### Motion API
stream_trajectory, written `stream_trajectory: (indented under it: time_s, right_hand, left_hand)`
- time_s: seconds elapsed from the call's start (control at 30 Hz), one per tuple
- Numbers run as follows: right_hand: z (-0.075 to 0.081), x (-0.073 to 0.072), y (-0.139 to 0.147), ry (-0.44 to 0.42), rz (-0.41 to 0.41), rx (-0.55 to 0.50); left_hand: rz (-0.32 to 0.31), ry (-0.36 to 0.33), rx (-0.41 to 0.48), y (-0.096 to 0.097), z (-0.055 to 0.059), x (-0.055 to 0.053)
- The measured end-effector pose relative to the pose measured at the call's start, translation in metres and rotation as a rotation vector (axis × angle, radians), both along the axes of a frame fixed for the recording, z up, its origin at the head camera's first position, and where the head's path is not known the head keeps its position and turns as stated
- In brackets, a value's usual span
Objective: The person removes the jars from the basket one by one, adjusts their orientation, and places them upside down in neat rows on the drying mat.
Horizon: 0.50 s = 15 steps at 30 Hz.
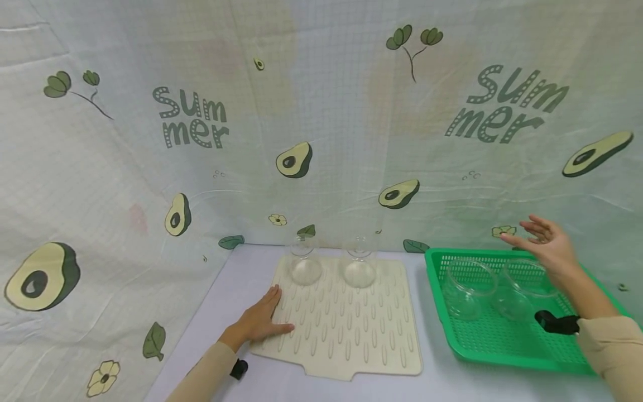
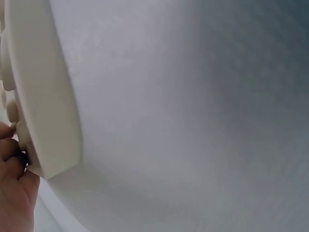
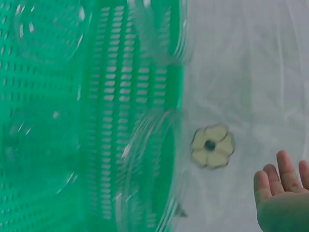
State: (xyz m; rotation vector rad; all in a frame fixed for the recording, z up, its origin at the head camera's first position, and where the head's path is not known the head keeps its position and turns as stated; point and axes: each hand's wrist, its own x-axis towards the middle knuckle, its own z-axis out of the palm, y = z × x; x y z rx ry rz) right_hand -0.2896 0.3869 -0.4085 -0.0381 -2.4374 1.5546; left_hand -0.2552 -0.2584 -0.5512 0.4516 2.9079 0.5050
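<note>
My left hand point(image 1: 260, 319) rests on the left edge of a cream ribbed draining mat point(image 1: 346, 329), its fingers straight and spread. The left wrist view shows this hand point(image 2: 17, 193) against the mat's thick rim point(image 2: 48, 106). Two clear glass vessels stand side by side at the mat's back, a left one point(image 1: 305, 271) and a right one point(image 1: 359, 273). Over the back right of a green basket point(image 1: 502, 357), my right hand point(image 1: 550, 245) is raised with nothing in it. Two clear, wide-rimmed glass vessels point(image 1: 464, 304) point(image 3: 145, 179) stand inside the basket.
A white cloth covers the table point(image 1: 201, 335). Behind it hangs a pale curtain point(image 1: 341, 111) printed with avocados, leaves and flowers. The basket's perforated wall point(image 3: 116, 87) rises around its glassware, to the right of the mat.
</note>
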Motion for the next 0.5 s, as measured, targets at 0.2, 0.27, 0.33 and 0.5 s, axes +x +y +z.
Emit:
stream_trajectory:
  time_s: [0.2,0.27,0.33,0.5]
  right_hand:
    - [-0.015,0.011,0.025,-0.007,-0.066,-0.061]
    - [-0.019,0.015,0.032,-0.022,-0.083,-0.063]
    - [-0.023,0.018,0.036,-0.035,-0.111,-0.047]
    - [-0.033,0.021,0.045,-0.046,-0.125,-0.038]
  left_hand:
    - [0.011,-0.012,0.01,0.001,0.002,-0.001]
    - [0.011,-0.016,0.01,0.002,0.003,-0.001]
    - [0.014,-0.018,0.012,0.002,0.003,0.0]
    - [0.02,-0.015,0.02,0.002,0.003,0.0]
